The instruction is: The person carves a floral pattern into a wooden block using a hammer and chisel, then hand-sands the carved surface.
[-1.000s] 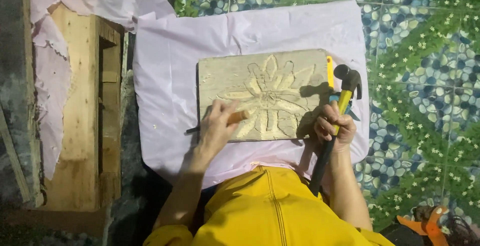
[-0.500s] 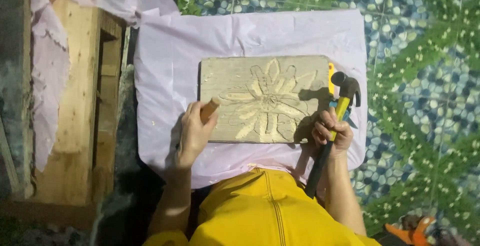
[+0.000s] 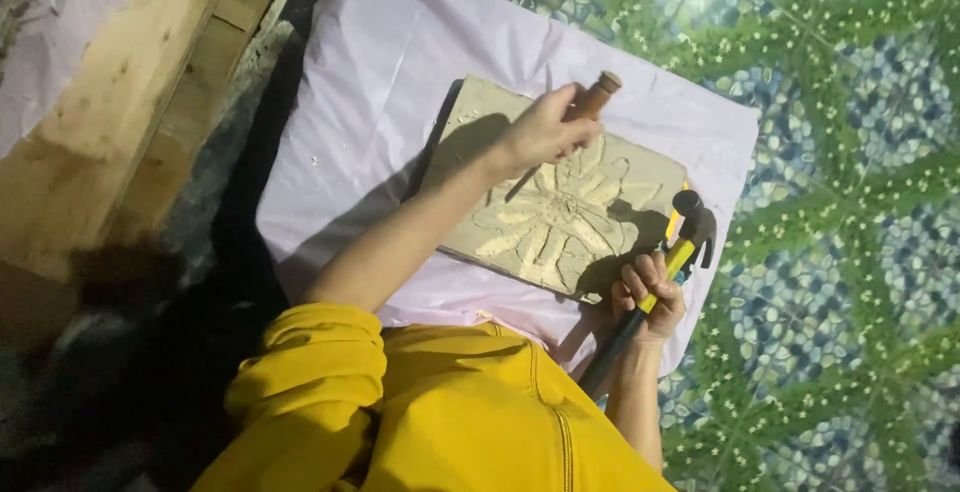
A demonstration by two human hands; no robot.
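green mosaic floor (image 3: 850,82), pale cloth (image 3: 380,72), carved slab (image 3: 560,212); left hand (image 3: 545,132) gripping chisel (image 3: 585,107), right hand (image 3: 650,297) gripping hammer (image 3: 665,272)

Bare pink cloth (image 3: 400,72) left of the carved slab (image 3: 560,212) is free. Right edge is blocked: right hand (image 3: 650,297) gripping hammer (image 3: 680,247). Left hand (image 3: 545,132) with chisel (image 3: 575,122) sits above the slab's middle. Wooden planks (image 3: 110,122) wall the far left.

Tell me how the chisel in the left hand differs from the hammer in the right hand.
The chisel has a brown wooden handle; the hammer has a yellow and black handle with a dark head. The chisel's thin blade points down onto the carved panel; the hammer sits off the panel's edge, over the pink cloth. The left hand is raised above the panel; the right hand stays low. Both tools are gripped by their handles.
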